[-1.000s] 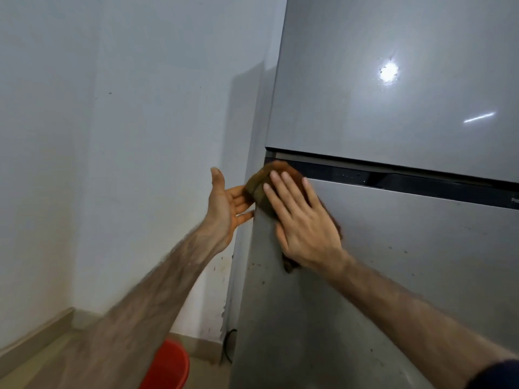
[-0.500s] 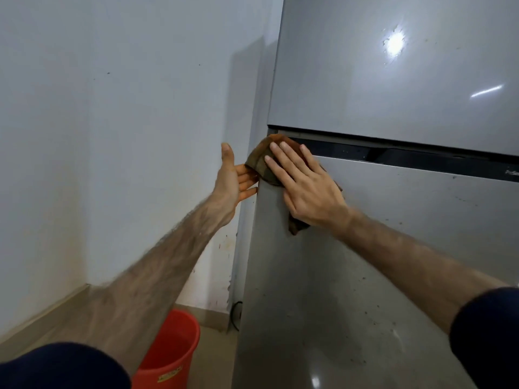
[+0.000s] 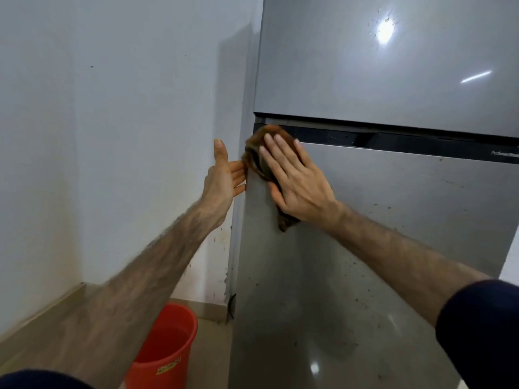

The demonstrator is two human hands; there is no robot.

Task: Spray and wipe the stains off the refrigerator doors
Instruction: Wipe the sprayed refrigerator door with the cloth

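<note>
1. Walls [image 3: 112, 136] of pale white fill the left half of the frame, meeting in a corner at the lower left, with small brownish specks low down beside the fridge.
2. Refrigerator upper door [image 3: 379, 66], glossy grey, takes the upper right; a bright lamp reflection sits near the top right, with a few small marks around it.
3. Refrigerator lower door [image 3: 393, 220] runs from the centre down to the bottom right. Dark spots are scattered across it, thickest toward the lower right. A black strip [image 3: 393, 140] divides the two doors.
4. Two bare forearms reach in from the bottom edge, each with a dark blue sleeve [image 3: 483, 332] pushed up near the elbow.
5. Red bucket [image 3: 165, 349] stands on the floor at the bottom centre-left, just beside the fridge's side, with a yellow label on its wall.
6. Right hand [image 3: 297, 186] lies flat, fingers straight and slightly spread, pressing the cloth against the top left corner of the lower door.
7. Left hand [image 3: 224, 178] is open, thumb pointing up, palm turned toward the fridge's left edge; its fingertips touch that edge just below the cloth.
8. Brown cloth [image 3: 259, 155] is bunched under the right hand in the middle of the frame; its top overlaps the black strip, and a tail hangs out below the heel of the hand.
</note>
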